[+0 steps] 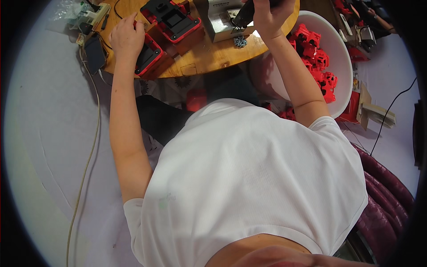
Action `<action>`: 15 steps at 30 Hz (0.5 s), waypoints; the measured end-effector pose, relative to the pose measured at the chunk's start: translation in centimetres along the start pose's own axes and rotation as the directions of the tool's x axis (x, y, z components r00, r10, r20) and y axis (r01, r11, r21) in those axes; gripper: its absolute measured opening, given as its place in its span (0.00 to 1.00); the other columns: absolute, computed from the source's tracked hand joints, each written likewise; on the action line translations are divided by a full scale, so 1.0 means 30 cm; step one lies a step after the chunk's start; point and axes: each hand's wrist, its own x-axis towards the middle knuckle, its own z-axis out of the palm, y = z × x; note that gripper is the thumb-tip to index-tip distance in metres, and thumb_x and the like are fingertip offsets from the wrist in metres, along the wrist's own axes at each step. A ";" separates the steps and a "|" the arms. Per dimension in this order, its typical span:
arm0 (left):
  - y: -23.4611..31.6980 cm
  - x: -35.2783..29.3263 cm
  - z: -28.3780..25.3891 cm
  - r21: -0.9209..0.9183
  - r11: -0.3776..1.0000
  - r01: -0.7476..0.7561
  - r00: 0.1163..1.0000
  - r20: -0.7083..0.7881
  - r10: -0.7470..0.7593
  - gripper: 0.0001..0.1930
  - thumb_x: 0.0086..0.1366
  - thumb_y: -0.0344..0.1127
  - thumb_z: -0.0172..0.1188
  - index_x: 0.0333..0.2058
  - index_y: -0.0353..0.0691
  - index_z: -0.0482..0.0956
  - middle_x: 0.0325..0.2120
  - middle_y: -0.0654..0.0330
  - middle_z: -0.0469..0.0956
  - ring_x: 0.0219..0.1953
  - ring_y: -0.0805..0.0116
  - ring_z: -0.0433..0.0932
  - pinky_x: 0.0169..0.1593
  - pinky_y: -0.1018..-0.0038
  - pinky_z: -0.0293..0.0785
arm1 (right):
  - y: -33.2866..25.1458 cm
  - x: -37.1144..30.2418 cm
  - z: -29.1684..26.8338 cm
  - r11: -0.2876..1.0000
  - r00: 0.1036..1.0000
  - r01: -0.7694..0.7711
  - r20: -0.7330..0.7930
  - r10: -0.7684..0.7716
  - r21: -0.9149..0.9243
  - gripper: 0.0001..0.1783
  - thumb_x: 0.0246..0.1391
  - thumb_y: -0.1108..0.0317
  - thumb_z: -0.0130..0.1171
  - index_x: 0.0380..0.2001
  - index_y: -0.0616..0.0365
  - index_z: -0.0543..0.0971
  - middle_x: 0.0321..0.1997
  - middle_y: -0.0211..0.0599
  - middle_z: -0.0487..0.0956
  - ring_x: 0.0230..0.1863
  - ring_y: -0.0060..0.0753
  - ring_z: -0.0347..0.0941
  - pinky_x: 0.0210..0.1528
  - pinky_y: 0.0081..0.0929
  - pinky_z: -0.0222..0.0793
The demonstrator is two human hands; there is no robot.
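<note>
At the table's left part, my left hand [127, 38] has its fingers bent at the edge of a red-and-black plastic housing [149, 57] and seems to grip it. A second, larger housing of the same kind [171, 21], with a black recessed inside, lies just to the right. My right hand [272, 18] is wrapped round a dark hand tool [247, 14], cut off by the top edge. That tool's lower end points down at a silver box-shaped device [214, 24]. Beside the device sits a small bluish-grey clump [240, 42].
Right of the wooden table [209, 62] stands a big white tub [344, 66] holding several red plastic parts [318, 60]. A phone [94, 54] with a cable lies at the table's left edge, near a power strip [98, 15]. A maroon cushioned seat [387, 191] is at lower right.
</note>
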 end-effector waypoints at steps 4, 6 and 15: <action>0.003 -0.002 -0.004 -0.008 1.000 0.002 1.000 -0.029 -0.002 0.20 0.64 0.43 0.50 0.54 0.53 0.76 0.49 0.59 0.78 0.51 0.56 0.75 0.57 0.58 0.66 | -0.021 0.053 0.035 0.948 0.948 -0.318 -0.020 0.317 -0.012 0.25 0.60 0.61 0.60 0.54 0.59 0.64 0.27 0.30 0.72 0.22 0.20 0.69 0.24 0.21 0.67; 0.005 -0.013 0.006 -0.001 0.999 -0.046 0.997 -0.069 0.046 0.20 0.64 0.41 0.50 0.55 0.54 0.76 0.49 0.60 0.78 0.52 0.57 0.75 0.57 0.58 0.65 | -0.075 0.140 0.077 0.930 0.932 -0.360 -0.004 0.361 0.069 0.19 0.60 0.61 0.61 0.48 0.58 0.67 0.26 0.28 0.72 0.22 0.18 0.69 0.23 0.19 0.67; 0.005 -0.006 -0.012 -0.048 0.998 -0.042 0.999 0.008 0.043 0.20 0.65 0.41 0.49 0.56 0.61 0.75 0.51 0.59 0.76 0.53 0.55 0.74 0.58 0.55 0.64 | -0.115 0.145 0.102 0.942 0.957 -0.256 0.083 0.279 -0.216 0.21 0.51 0.66 0.68 0.43 0.58 0.69 0.30 0.28 0.71 0.28 0.20 0.66 0.30 0.22 0.64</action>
